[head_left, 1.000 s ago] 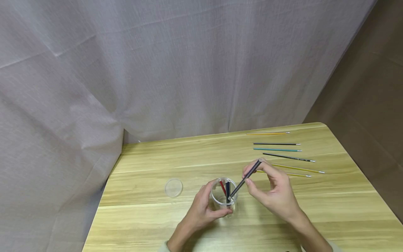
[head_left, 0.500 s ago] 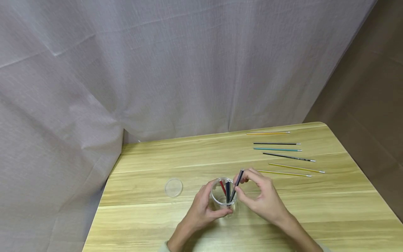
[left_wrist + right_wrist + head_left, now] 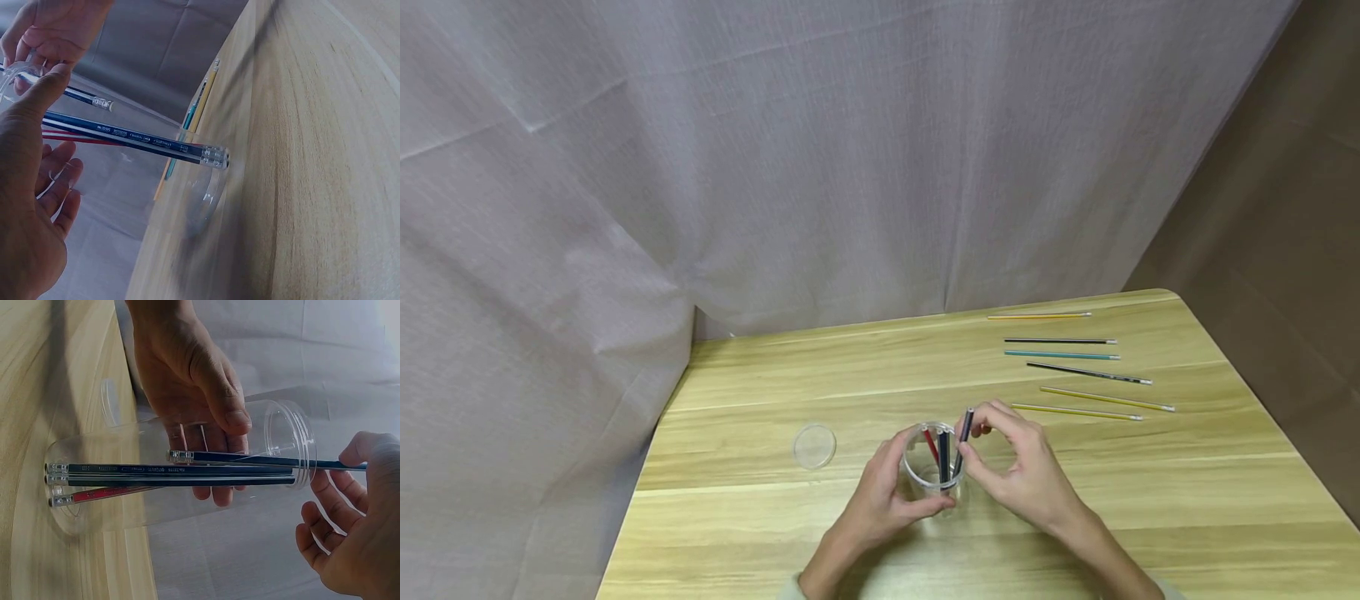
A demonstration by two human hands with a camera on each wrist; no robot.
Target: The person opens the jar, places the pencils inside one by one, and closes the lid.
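My left hand (image 3: pixel 880 492) grips a clear plastic jar (image 3: pixel 112 447) round its side, thumb at the front, over the wooden table. Inside it lean a red pencil (image 3: pixel 112 494) and two dark pencils (image 3: pixel 187 482), their eraser ends at the bottom. Thumb and fingers of my right hand (image 3: pixel 1018 467) pinch another dark pencil (image 3: pixel 250 460) near its upper end, at the jar's mouth. Its eraser end points down inside the jar and, in the right wrist view, stays above the jar's bottom.
A round clear lid (image 3: pixel 814 447) lies on the table (image 3: pixel 737 517) left of the jar. Beyond my right hand several pencils lie roughly in parallel, among them a teal pencil (image 3: pixel 1060 355) and a yellow pencil (image 3: pixel 1105 399). A grey curtain (image 3: pixel 820 167) hangs behind the table.
My right hand has moved left and lowered the dark pencil's eraser end into the jar. The pencil now stands steeper. My left hand and the jar have stayed in place.
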